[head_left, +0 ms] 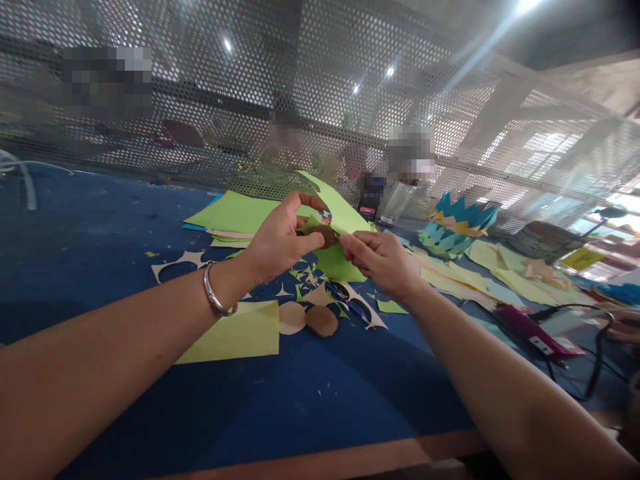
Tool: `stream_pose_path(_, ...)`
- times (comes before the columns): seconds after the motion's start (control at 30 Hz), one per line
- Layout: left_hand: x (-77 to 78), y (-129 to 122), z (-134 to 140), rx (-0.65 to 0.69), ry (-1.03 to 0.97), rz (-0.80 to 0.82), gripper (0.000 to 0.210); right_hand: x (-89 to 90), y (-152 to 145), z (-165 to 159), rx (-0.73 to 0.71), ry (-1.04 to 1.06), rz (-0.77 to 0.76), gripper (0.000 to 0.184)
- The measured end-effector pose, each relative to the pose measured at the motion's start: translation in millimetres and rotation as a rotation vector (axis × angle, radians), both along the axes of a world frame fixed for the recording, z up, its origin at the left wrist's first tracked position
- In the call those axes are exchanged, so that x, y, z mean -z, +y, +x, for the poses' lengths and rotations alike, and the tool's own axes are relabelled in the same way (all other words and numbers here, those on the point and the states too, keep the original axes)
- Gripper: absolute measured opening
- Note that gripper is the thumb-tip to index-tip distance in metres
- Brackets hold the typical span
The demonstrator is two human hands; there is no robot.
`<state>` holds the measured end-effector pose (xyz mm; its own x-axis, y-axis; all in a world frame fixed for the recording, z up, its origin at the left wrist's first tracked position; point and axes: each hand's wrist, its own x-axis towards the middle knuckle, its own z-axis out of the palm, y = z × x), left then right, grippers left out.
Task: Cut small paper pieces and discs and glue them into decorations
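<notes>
My left hand (287, 237) is closed around a brown round disc (324, 235) and the edge of a light green paper sheet (345, 212), its thumb lying on the disc. Thumb and finger of my right hand (383, 260) pinch the same sheet at its lower edge. The sheet is raised and bent above the table. Whether my right hand also holds a tool is hidden. Below my hands lie a second brown disc (322, 321), a pale disc (292, 317), small paper scraps (306, 275) and a pale offcut with round holes (369, 312).
Green sheets (245, 212) are stacked behind my left hand, and a yellow sheet (235, 330) lies near my left wrist. Rightward are a clear cup (399, 202), a phone (371, 197), zigzag-cut paper crowns (457, 223), loose papers (465, 277) and a magenta power strip (540, 333). Perforated metal (225, 120) rises behind.
</notes>
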<state>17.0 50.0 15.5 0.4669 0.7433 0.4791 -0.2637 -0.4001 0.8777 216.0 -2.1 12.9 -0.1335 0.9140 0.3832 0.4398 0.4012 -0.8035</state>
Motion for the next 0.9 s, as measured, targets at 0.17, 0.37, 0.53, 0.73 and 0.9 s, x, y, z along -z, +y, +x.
stream_pose_path(0.17, -2.5, -3.0, 0.0, 0.009, -0.001, 0.000, 0.043, -0.9, -0.7, 0.1, -0.003, -0.013, 0.006, 0.053)
stream_pose_path(0.37, -4.2, -3.5, -0.7, 0.010, 0.013, 0.000, 0.043, -3.3, -2.1, -0.1, 0.012, -0.040, 0.020, 0.055)
stream_pose_path(0.53, -2.1, 1.1, -2.7, -0.026, 0.057, 0.057, 0.044, -2.4, -1.0, 0.5, 0.005, -0.051, 0.026, 0.057)
stream_pose_path(0.73, -4.8, 0.7, -2.9, 0.005, 0.092, 0.055, 0.047, -2.4, -1.9, 0.1, 0.016, -0.085, 0.025, 0.058)
stream_pose_path(0.9, -5.6, 0.9, -2.1, 0.000, 0.116, 0.042, 0.050, -3.1, -2.5, -0.3, 0.024, -0.100, 0.028, 0.059)
